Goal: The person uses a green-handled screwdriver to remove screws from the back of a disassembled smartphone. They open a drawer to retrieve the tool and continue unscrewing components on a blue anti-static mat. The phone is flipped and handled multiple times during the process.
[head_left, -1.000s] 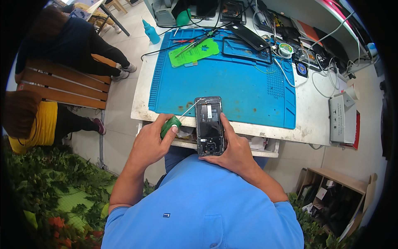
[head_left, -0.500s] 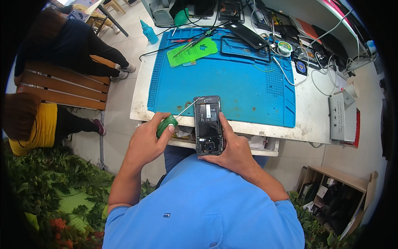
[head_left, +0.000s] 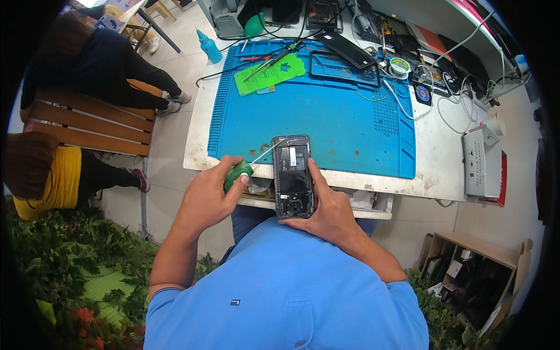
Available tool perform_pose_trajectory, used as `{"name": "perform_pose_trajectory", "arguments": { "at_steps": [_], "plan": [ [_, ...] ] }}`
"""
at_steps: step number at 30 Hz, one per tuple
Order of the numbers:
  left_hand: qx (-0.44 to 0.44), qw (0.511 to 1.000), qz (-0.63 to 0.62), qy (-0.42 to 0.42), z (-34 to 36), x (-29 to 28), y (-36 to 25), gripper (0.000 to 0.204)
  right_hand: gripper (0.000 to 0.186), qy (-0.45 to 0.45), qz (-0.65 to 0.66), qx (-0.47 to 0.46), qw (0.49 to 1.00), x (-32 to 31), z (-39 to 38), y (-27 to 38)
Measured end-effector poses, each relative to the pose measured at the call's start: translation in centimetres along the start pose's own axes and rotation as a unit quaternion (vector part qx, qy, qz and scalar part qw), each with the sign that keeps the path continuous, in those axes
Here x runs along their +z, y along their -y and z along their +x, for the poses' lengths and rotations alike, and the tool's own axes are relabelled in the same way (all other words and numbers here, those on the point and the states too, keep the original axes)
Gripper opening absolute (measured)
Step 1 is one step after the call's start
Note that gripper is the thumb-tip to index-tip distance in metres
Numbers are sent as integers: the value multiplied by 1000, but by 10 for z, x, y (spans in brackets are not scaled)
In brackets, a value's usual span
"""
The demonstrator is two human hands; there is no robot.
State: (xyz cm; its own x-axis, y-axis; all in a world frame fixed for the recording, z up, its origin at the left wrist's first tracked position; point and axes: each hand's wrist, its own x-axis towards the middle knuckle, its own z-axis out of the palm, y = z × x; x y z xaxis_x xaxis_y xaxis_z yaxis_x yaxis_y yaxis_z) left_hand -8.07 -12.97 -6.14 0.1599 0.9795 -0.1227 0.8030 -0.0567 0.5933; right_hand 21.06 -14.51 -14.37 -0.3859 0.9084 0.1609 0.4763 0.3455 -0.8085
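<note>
My right hand [head_left: 326, 207] is closed around the lower right side of a smartphone [head_left: 293, 175] whose back cover is off, so its dark inner parts and a white label show. The phone stands out over the front edge of the bench, with its camera end toward me. In my left hand [head_left: 213, 189] is a screwdriver [head_left: 238, 174] with a green handle, gripped between thumb and fingers. Its thin metal shaft slants up to the right, and the tip meets the phone's far left corner.
A blue silicone mat [head_left: 326, 128] covers much of the white bench. On it lie a green phone-shaped sheet [head_left: 269, 76], a soldering iron [head_left: 274, 60] and a black frame [head_left: 344, 69]. A solder spool [head_left: 399, 67] is at right, a blue bottle [head_left: 209, 46] at left. Two people sit on a bench [head_left: 93, 119].
My left hand and the screwdriver handle have shifted slightly to the right, toward the phone. The phone and my right hand stay nearly in place.
</note>
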Motion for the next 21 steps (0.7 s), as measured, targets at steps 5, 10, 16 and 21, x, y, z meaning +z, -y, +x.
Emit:
{"name": "perform_pose_trajectory", "arguments": {
  "at_steps": [5,10,16,21],
  "plan": [
    [4,1000,4,10,4,-2,-3,36,146,2,1,1,1000,0,-1,0],
    [-2,1000,4,26,8,-5,-7,35,147,10,-8,12,1000,-2,-1,2],
    [-3,999,14,40,12,-8,-8,41,149,10,-14,13,1000,-2,-1,2],
    [21,999,7,23,12,-6,-1,38,148,5,-4,2,1000,-1,-1,1]
  ]
}}
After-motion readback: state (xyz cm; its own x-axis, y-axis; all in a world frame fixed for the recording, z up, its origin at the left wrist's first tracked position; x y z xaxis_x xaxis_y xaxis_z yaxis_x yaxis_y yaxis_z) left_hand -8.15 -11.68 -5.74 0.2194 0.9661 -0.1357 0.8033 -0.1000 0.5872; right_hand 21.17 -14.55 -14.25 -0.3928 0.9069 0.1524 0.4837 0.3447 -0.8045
